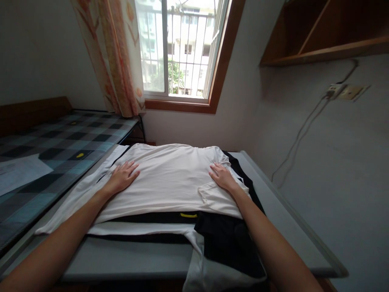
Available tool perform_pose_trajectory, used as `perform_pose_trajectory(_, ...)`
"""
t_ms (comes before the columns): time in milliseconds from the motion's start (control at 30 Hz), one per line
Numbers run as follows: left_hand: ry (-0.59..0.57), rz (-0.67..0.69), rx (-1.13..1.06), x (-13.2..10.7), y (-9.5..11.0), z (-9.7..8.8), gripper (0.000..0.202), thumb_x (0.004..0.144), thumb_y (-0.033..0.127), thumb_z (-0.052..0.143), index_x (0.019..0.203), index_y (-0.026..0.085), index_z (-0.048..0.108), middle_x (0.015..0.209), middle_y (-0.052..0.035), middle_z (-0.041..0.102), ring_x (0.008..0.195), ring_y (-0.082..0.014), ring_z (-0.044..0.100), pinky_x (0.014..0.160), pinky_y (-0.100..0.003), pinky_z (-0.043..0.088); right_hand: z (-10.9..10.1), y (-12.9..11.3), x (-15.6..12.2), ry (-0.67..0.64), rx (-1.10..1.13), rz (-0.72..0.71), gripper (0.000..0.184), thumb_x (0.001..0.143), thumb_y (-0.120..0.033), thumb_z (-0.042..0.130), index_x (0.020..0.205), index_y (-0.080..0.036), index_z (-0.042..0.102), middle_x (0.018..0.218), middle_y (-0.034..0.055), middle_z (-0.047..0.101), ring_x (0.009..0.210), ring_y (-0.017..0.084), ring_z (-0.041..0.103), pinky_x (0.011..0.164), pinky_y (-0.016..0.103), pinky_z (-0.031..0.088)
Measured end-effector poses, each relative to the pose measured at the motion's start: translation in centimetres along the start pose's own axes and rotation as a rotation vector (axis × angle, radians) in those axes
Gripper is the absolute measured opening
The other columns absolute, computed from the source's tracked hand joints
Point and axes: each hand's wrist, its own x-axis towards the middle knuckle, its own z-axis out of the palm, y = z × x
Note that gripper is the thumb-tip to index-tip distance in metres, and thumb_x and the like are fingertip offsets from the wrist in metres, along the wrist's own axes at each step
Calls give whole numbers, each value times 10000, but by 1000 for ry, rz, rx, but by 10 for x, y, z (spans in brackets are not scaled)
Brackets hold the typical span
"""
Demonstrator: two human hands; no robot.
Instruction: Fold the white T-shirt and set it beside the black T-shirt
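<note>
Over on the far left, a checked bedcover (60,142) is lying across a bed, with a sheet of paper (18,174) resting on it. Moving in, the left hand (123,176) is pressing flat on the left side of the white shirt (170,178), palm down, fingers fanned slightly apart and gripping nothing. The shirt itself is lying spread out on top of a pile of clothes in the middle of the grey table (282,215), its far edge pointing toward the window (179,48), where a patterned curtain (118,56) is hanging at the left side. Across the cloth, the right hand (221,176) is lying flat too, fingers loosely apart, on the shirt's right side just above a chest pocket (209,195). Beneath the shirt, a black garment (227,239) is showing at the near edge and spilling over the table's front, with a small yellow tag (188,215) peeking out on it. On the far right, a cable (298,138) is running down the wall from a socket (346,91), under a wooden shelf (322,32).
</note>
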Motion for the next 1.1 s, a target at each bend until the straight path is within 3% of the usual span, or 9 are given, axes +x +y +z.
perform_pose_trajectory(233,27,-14,7,-6,5,0,592,966,510,289,1440,214,484,1561,-81,360,1461,-319,256,1161,-528,220,1,1,-2,-13,-11,-21,457,945,-375,474,1345,-177,575,1490,150,456,1406,295,369,1121,471,322)
perform_pose_trajectory(467,39,-3,14,-10,12,-3,586,961,493,324,1428,185,499,1528,-86,418,1440,-309,307,1155,-458,265,-1,-1,-5,-27,-2,-7,476,952,-370,475,1368,-154,559,1506,151,435,1418,287,352,1152,438,285)
perform_pose_trajectory(633,6,-2,33,-10,14,-5,583,970,453,326,1445,148,473,1536,-106,400,1446,-322,291,1155,-462,269,-6,-4,-8,-48,-17,-20,494,950,-344,481,1370,-95,554,1493,182,442,1415,281,359,1162,402,269)
perform_pose_trajectory(833,31,-8,35,-10,12,-2,541,968,435,370,1439,194,484,1530,-80,411,1438,-307,316,1156,-467,277,-12,-8,-12,-57,13,-6,494,944,-341,497,1369,-100,561,1497,179,436,1406,285,374,1159,403,274)
perform_pose_trajectory(1100,12,3,40,-10,13,-3,558,974,441,341,1446,173,473,1537,-94,397,1440,-315,308,1158,-473,267,-14,-10,-14,-80,7,-9,492,952,-338,488,1380,-105,551,1501,176,433,1405,275,375,1162,397,265)
